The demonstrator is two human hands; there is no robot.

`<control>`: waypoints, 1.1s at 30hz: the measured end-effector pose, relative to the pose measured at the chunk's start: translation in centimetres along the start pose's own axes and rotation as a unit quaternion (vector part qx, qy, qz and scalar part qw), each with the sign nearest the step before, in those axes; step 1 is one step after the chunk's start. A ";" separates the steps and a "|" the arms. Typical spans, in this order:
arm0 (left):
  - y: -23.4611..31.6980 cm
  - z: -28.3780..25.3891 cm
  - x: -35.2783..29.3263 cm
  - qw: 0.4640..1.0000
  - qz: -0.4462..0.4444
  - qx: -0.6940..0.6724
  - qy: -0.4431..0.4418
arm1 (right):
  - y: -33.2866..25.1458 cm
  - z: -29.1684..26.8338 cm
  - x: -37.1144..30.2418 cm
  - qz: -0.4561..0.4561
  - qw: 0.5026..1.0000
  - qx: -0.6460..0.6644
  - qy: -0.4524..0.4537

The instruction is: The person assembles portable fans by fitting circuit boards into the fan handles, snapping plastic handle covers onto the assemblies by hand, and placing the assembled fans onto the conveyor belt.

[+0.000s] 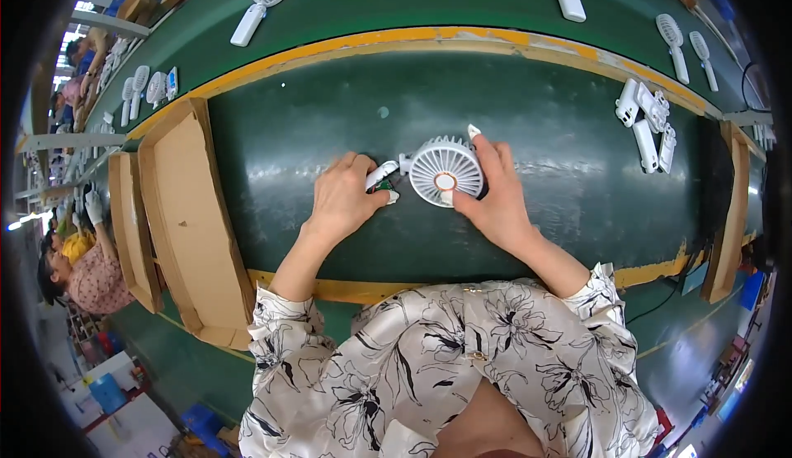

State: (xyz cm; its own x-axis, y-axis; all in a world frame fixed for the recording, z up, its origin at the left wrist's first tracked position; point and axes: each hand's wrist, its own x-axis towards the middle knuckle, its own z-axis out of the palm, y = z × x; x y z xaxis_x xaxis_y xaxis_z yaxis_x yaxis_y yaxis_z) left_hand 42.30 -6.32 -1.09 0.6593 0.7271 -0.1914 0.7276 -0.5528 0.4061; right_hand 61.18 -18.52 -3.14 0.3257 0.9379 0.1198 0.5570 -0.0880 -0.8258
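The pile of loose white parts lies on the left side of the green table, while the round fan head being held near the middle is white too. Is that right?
Not quite: the pile of loose white parts lies on the right side of the green table, as the head view shows. The round fan head held near the middle is indeed white.
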 end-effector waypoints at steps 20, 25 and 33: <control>9.6 5.6 -0.1 0.687 -0.212 -0.680 -0.145 | 2.8 -5.9 4.3 0.307 0.817 0.474 0.118; 10.2 5.7 -0.3 0.710 -0.161 -0.654 -0.206 | 3.7 -4.1 4.2 0.205 0.906 0.360 0.089; 10.0 6.2 0.0 0.729 -0.070 -0.661 -0.166 | 3.7 -3.8 4.6 0.134 0.931 0.319 0.120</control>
State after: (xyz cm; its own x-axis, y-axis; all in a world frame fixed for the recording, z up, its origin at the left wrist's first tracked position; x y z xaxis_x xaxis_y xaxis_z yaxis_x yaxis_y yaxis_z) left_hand 50.72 -14.31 -2.55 0.7660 0.4781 -0.4298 0.1190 0.5515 0.8256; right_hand 67.65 -15.81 -3.61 0.5920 0.8019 -0.0805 -0.1097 -0.0188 -0.9938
